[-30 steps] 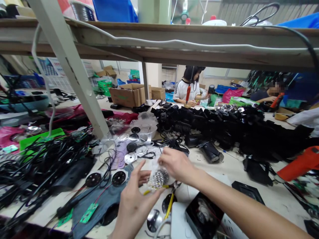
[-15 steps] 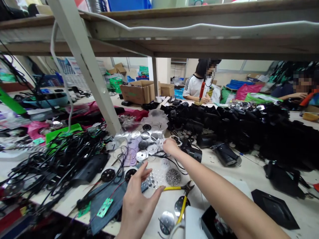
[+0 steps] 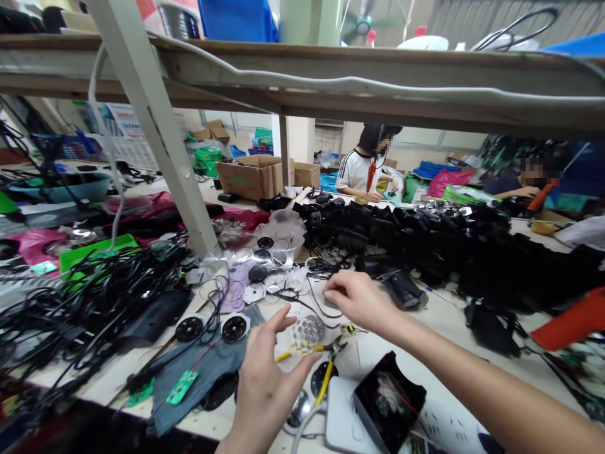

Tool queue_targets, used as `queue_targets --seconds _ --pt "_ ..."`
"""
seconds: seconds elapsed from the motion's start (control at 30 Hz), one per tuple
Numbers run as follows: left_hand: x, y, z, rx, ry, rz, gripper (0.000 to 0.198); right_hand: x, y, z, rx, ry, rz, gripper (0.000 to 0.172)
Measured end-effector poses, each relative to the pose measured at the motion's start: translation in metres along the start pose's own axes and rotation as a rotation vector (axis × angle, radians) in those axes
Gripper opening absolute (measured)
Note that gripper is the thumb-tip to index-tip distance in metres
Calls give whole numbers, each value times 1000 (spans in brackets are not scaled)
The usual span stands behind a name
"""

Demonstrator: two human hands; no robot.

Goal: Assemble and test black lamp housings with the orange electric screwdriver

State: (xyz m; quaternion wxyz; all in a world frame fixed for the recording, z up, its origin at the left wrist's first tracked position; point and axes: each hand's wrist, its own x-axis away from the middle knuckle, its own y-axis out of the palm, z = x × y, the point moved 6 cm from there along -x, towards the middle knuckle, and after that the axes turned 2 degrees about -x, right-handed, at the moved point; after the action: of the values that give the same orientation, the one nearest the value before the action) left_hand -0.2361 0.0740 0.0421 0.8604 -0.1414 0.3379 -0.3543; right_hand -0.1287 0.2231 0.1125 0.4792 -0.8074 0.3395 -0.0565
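My left hand hovers over the bench front with its fingers spread. A clear faceted dome lies between its forefinger and thumb, with no grip that I can see. My right hand is farther back and to the right, its fingertips pinched on a thin black wire that loops toward the dome. Yellow-handled pliers lie just beside my left thumb. An open black housing sits under my right forearm.
Tangled black cables fill the left. Round discs and a green circuit board lie on grey cloth. A heap of black housings spans the right. A slanted post rises at left. Two people work at the back.
My right hand has drawn back toward me from the discs with a wire in its fingertips. My left hand let go of the dome a second ago and now stays open near it.
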Motion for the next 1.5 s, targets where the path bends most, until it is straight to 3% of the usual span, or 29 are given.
queue_targets --seconds 0.1,0.2,0.33,0.43,0.6,0.77,0.93,1.17,1.37,1.5 --pt "8 17 7 384 -274 -145 73 49 -19 -7 -67 -67 54 14" --pt "23 36 28 888 -529 -354 73 93 -32 -11 -196 -83 111 13" --pt "54 56 59 1424 -965 -620 62 137 -39 -1 -445 136 134 10" --pt "73 65 78 1574 -1094 -784 50 161 -34 7 -727 312 125 22" --pt "97 72 103 1663 -1116 -980 47 187 -15 4 -1128 438 36 48" --pt "120 73 117 1662 -1167 -1076 40 207 1 -6 -1359 446 -58 36" --pt "138 70 123 1661 -1181 -1090 37 228 7 -5 -1465 483 3 36" --pt "154 74 126 1652 -1243 -1108 38 245 10 -5 -1511 482 -10 35" --pt "154 89 124 1576 -1330 -1150 42 249 -3 15 -1241 483 123 37" --pt "151 98 121 1503 -1388 -1183 46 247 -10 23 -1154 522 110 42"
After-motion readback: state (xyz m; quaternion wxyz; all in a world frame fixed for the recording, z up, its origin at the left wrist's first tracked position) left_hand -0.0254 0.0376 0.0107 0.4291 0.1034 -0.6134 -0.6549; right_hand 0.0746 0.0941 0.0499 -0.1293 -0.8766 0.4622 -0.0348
